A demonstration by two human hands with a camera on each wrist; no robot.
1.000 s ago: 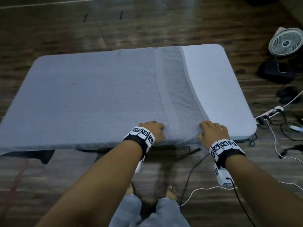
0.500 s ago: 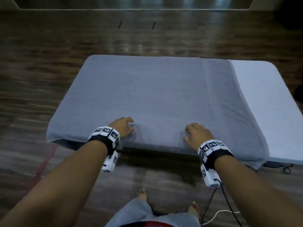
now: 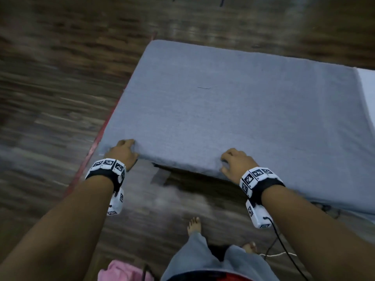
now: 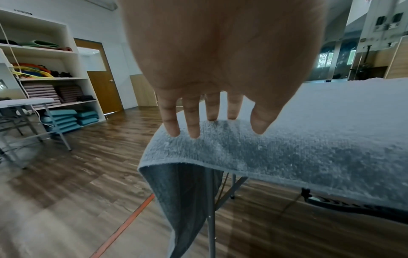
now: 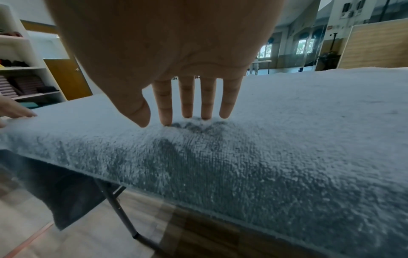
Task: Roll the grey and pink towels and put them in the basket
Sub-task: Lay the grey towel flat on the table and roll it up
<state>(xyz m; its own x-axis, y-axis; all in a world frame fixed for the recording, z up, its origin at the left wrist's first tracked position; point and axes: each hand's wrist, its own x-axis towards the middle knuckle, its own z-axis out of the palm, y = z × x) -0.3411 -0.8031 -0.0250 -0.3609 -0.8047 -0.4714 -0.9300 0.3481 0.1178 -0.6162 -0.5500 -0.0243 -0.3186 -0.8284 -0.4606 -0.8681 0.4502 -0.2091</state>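
Observation:
A grey towel [image 3: 233,110] lies spread flat over a folding table, and its left end hangs off the table edge [image 4: 183,200]. My left hand [image 3: 126,148] rests on the towel's near left corner, fingers [image 4: 192,122] straight with their tips touching the cloth. Further right on the near edge, my right hand [image 3: 233,161] has straight fingertips [image 5: 185,111] that dent the pile. Neither hand grips the cloth. A pink towel [image 3: 123,270] lies bunched low by my legs. No basket is in view.
The bare white tabletop [image 3: 368,88] shows at the far right. A red line [image 3: 89,159] runs along the wooden floor left of the table. Thin table legs [image 4: 210,209] stand under the edge. Cables [image 3: 284,252] trail beside my bare feet. White shelves [image 4: 44,78] hold folded mats.
Both hands have slid left along the towel's near edge, and my view has swung left with them. The left hand now sits at the near left corner. The fan and power strip are out of view.

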